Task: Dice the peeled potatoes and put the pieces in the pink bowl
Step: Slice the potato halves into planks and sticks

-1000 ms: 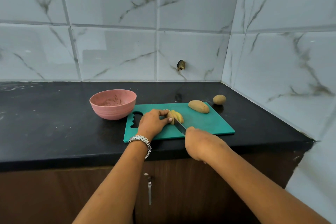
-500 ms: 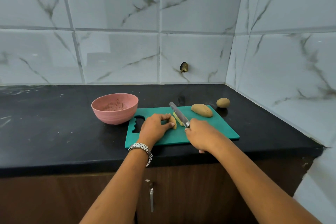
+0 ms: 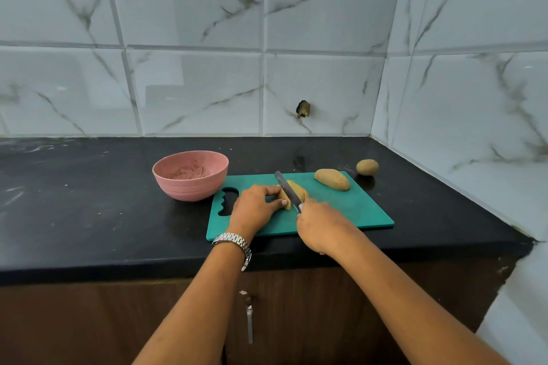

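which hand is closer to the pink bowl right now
Left. The left hand lies on the cutting board just right of the pink bowl, holding the cut potato; the right hand is farther right, gripping the knife.

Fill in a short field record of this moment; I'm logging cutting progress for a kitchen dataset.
Left hand: holds the cut potato steady on the green cutting board
Right hand: grips the knife, blade against that potato
Waiting: long potato on the board; small round potato on the black countertop beyond the board's far right corner
Pink bowl: left of the board, brownish residue inside, no diced pieces visible
Wrist: metal watch on the left
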